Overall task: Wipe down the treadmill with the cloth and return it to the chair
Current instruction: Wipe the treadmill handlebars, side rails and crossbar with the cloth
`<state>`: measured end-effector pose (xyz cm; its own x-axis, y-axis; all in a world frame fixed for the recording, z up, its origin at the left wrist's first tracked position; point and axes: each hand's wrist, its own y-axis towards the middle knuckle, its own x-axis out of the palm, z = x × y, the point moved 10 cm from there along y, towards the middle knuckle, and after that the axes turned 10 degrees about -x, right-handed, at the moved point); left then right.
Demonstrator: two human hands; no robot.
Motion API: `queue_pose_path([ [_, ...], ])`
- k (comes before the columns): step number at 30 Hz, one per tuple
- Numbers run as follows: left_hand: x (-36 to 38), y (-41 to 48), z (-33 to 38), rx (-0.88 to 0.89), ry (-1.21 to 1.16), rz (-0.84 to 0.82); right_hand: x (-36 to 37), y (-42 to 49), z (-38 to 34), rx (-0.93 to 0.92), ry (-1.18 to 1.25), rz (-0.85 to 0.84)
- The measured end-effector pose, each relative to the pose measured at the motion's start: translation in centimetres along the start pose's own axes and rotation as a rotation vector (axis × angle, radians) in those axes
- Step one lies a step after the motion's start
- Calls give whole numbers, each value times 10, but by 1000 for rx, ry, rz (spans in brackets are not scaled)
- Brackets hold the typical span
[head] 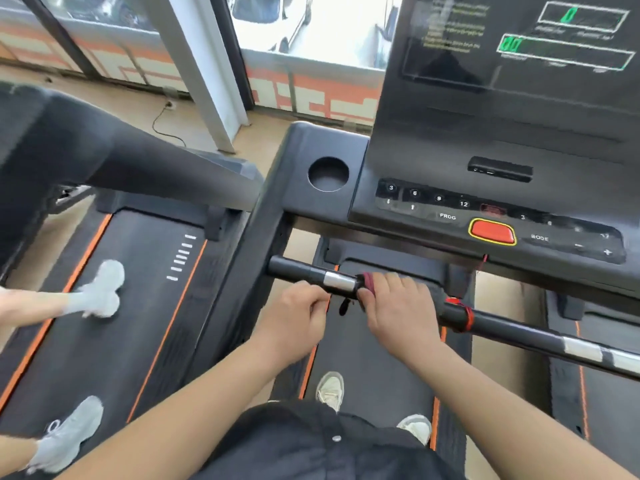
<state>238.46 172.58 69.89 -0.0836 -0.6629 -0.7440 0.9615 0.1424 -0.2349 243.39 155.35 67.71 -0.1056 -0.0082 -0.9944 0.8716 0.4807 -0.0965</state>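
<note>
The right hand [398,306] is being kept curled over the crossbar [519,332] of the treadmill [433,161], with the fingers closed around a dark red cloth [370,282] that is being pressed against the bar; only a small bunched edge of the cloth is being shown above the knuckles, and a short dark strip is being left dangling below the bar between the two hands. The left hand [298,313] is being held closed in a loose fist just beside the bar's silver sensor band [339,281], its fingertips touching the underside of the bar; whether any cloth is being gripped in it cannot be told. The crossbar is being seen running from the left upright down toward the lower right, and the cloth is being wrapped across it rather than along it. A red cord [465,317] is being seen wound around the bar just to the right of the right hand. The round cup holder [328,174] in the console is being shown with nothing visible inside it. A red stop button [491,232] is being seen on the control panel above the bar. Two light shoes [331,389] are being planted on the belt below. On the neighbouring treadmill [138,306] to the left, another person's grey shoes [65,434] are being seen on the belt.
</note>
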Motion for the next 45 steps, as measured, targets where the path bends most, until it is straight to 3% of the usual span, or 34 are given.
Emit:
queue_pose_path([
  [8, -68, -13, -25, -54, -25, 189, -10, 73, -120, -161, 110, 17],
  [15, -72, -13, -31, -79, -28, 196, -3, 80, -113, -374, 35, -23],
  [22, -62, -20, -43, -103, -34, 144, -3, 41, -42, -180, -14, -38],
  [26, -78, -26, -38, -45, 2, 205, -4, 66, -81, -142, 51, -54],
  [32, -80, -26, -38, -61, 28, 171, -8, 94, -136, -252, 148, 5],
  [37, -59, -17, -24, -62, -24, 120, -16, 61, -94, -362, 84, 103],
  [42, -20, -7, 2, -71, -81, -10, -12, 4, -1, -196, 98, 45],
  [45, 6, -5, 30, -30, -99, -79, -26, -29, 39, -125, 331, 47],
])
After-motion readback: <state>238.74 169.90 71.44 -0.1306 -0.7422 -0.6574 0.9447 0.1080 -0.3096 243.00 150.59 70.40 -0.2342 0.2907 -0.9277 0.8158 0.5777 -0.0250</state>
